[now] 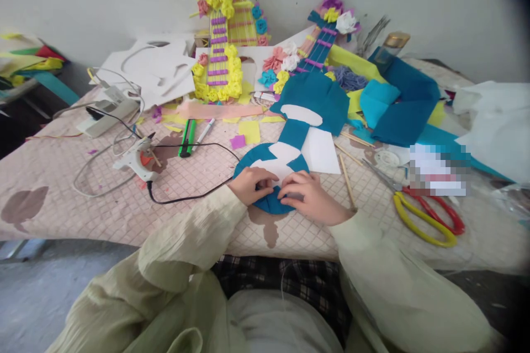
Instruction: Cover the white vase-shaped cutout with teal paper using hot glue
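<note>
In front of me lies a white cardboard cutout point(285, 155) with two rounded ends and a narrow neck, partly covered in teal crepe paper point(295, 133). My left hand point(253, 185) is over the near rounded end, its fingers curled and thumb pointing inward. My right hand point(308, 197) rests at the other side of that end, thumb and fingers pinched together. Both hands grip the teal crepe paper where its edge is folded over the white board. The fingers hide part of that edge. Bare white board shows in the middle of both ends.
A glue gun point(138, 161) and a power strip point(108, 117) lie at left, with cords across the cloth. Nearby are a green utility knife point(187, 138) and a white pen point(203, 135). Red-and-yellow scissors point(422, 215) lie right. Flower-trimmed paper instruments point(219, 55) stand behind.
</note>
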Motion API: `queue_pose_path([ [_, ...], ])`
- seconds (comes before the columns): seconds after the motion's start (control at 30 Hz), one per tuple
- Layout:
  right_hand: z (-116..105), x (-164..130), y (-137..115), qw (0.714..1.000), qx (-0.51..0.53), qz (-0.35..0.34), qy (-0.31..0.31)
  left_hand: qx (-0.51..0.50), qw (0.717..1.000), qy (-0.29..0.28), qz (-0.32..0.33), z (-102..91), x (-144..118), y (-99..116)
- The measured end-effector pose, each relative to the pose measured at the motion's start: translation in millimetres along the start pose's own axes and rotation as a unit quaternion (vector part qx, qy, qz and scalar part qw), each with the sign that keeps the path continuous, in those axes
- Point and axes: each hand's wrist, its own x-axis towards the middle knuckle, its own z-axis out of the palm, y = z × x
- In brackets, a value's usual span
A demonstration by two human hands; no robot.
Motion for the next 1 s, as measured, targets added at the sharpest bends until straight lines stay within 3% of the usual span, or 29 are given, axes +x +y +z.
queue_pose_path([
  [0.43,-4,14,-5,0.995,0.017,0.092,-0.039,-0.008,0.998,0.059,0.037,2.7,-5,-9],
  [0.6,-7,26,-4,0.991,-0.006,0.108,-0.073,0.088,0.986,0.096,0.103,-6.1,-31,7],
  [0.77,-9,33,-4,0.991,-0.025,0.105,-0.083,0.207,0.967,0.05,0.14,8.0,-64,21],
  [0.87,-12,32,-4,0.991,-0.017,0.104,-0.083,0.228,0.964,0.018,0.135,18.2,-72,20],
  [1.0,-17,31,-3,0.99,0.017,0.098,-0.095,0.226,0.967,0.018,0.117,21.9,-74,18],
])
